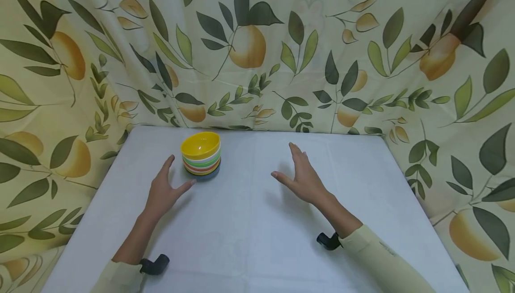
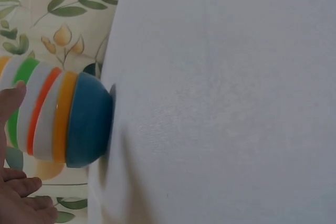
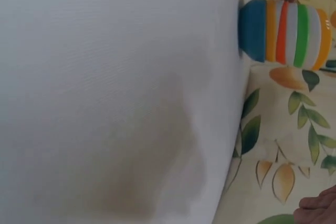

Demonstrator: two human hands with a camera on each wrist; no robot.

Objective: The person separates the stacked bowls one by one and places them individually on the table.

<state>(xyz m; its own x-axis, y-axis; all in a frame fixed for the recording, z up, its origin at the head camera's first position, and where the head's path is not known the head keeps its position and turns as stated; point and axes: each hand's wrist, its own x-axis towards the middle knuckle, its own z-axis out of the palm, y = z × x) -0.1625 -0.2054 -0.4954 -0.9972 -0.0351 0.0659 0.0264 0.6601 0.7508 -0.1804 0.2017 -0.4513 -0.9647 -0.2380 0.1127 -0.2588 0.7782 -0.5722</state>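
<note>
Bowls [image 1: 201, 156] stand on white cloth [image 1: 245, 212], curtain [image 1: 277, 82] behind.

bowls [image 1: 201, 153] : on table [image 1: 249, 230], rear-left | left grip [image 1: 164, 192] : front-left of bowls | curtain [image 1: 281, 91] : behind table

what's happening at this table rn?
A person has both bare hands over a white table. The left hand is open beside a stack of bowls, thumb and fingers spread, not gripping it; whether it touches is hard to tell. The stack stands upright, with a yellow bowl on top and a blue bowl at the bottom. The right hand is open too, apart from the stack and holding nothing.
</note>
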